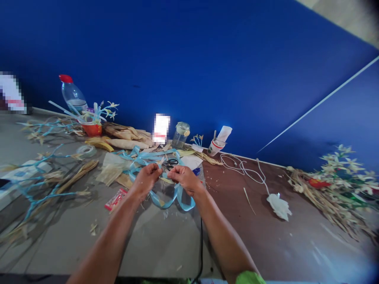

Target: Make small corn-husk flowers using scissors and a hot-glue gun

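Note:
My left hand [147,179] and my right hand [185,178] are close together over the middle of the table [160,252], fingertips pinched and a small gap between them. A light blue ribbon [161,203] loops below and behind both hands, and part of it runs by my right fingers. Something small and pale shows at my left fingertips, too small to name. What my right fingers pinch is hidden. Black-handled scissors [172,162] lie just beyond the hands. A red and white packet [116,199] rests beside my left forearm.
Blue-stemmed flower branches [35,201] and a tape roll [85,151] lie left. Behind stand a red-capped bottle [72,94], a red cup [91,129], a clear jar [181,135] and a white cup [215,147]. White cable [244,170], crumpled tissue [279,206] and white flowers [346,167] are right.

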`<state>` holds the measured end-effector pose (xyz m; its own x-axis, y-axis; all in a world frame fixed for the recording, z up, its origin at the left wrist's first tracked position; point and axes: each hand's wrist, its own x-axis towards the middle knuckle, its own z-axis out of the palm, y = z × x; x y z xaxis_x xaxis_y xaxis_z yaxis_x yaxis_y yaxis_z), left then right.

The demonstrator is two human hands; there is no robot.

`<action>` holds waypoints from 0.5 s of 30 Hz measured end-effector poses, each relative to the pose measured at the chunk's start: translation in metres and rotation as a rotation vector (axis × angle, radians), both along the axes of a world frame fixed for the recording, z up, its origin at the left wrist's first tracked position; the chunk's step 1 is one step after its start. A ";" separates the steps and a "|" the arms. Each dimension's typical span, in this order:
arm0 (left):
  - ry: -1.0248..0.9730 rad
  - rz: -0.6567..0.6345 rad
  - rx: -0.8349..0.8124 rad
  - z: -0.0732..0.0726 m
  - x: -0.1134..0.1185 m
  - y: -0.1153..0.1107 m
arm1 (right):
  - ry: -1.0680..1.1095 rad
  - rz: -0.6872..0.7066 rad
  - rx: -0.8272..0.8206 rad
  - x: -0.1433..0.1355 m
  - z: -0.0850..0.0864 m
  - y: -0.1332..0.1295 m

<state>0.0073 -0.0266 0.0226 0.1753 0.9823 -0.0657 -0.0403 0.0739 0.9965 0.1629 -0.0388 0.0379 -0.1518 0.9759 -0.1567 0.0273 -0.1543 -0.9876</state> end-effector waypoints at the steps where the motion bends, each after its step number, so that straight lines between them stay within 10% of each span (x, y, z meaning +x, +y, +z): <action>1: 0.006 0.000 0.000 0.000 0.000 0.000 | -0.005 -0.001 -0.001 0.000 -0.001 0.000; 15: 0.060 -0.063 0.111 -0.004 -0.006 0.002 | -0.147 0.094 0.064 0.009 0.001 0.000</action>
